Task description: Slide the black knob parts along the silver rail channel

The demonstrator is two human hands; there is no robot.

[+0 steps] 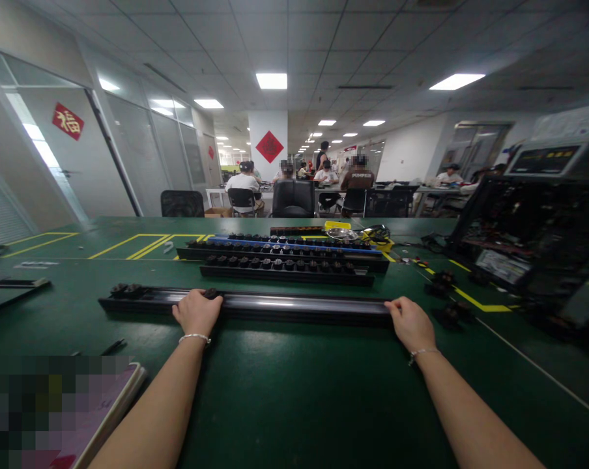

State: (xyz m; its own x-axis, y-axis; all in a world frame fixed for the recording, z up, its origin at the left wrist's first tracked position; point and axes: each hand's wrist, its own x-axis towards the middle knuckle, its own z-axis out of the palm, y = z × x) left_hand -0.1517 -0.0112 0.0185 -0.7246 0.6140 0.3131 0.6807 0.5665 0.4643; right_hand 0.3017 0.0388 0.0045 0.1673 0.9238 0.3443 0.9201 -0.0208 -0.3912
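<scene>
A long black rail (285, 304) lies across the green table (294, 384) in front of me. My left hand (197, 312) curls its fingers over the rail's near edge, left of its middle. My right hand (410, 324) grips the rail's right end. Small black knobs (126, 288) sit on the rail's left end. Behind it lie more black rails (285, 267) lined with several black knobs, one with a blue edge.
A tablet-like object (70, 417) lies at the near left. A dark machine frame (529, 241) stands on the right, with small black parts (451, 312) beside yellow floor-style tape lines. A yellow tray and metal bowl (343, 232) sit farther back. Seated people work at far tables.
</scene>
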